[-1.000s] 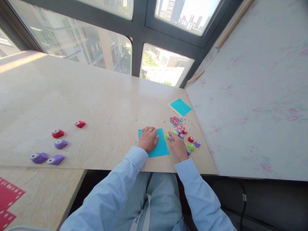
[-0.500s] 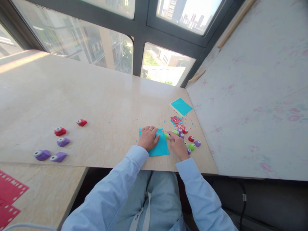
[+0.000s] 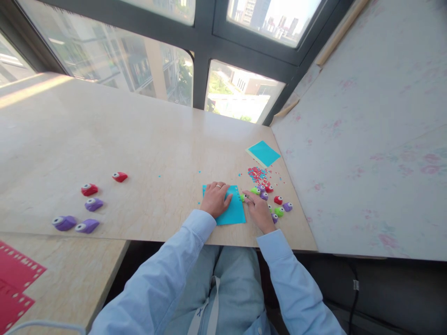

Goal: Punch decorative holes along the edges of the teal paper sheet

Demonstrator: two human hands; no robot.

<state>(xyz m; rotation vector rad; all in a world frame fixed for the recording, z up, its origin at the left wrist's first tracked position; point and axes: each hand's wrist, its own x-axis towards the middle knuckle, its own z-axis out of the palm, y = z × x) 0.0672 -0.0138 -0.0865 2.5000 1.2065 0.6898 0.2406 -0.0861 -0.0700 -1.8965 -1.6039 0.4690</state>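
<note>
A blue sheet of paper (image 3: pixel 232 216) lies near the front edge of the table, with small punched holes along its top and right edges. My left hand (image 3: pixel 214 199) rests flat on it with the fingers stretched out, covering its upper left part. At the sheet's right edge, my right hand (image 3: pixel 259 211) is closed on a small green craft punch (image 3: pixel 243 198); the fingers partly cover it. Just beyond and to the right of this hand lie several other punches, among them a purple punch (image 3: pixel 287 206), a red punch (image 3: pixel 278 200) and a green punch (image 3: pixel 279 212).
Red and blue paper bits (image 3: pixel 257 175) lie in a heap behind the punches. Beyond is a stack of blue paper (image 3: pixel 263 153). Several red and purple punches (image 3: pixel 64 223) stand at the left. Pink sheets with punched edges (image 3: pixel 19 267) lie at lower left. A wall (image 3: pixel 366 163) bounds the right side.
The view has shifted slightly. Both hands, the blue sheet and the green punch stay in nearly the same place.
</note>
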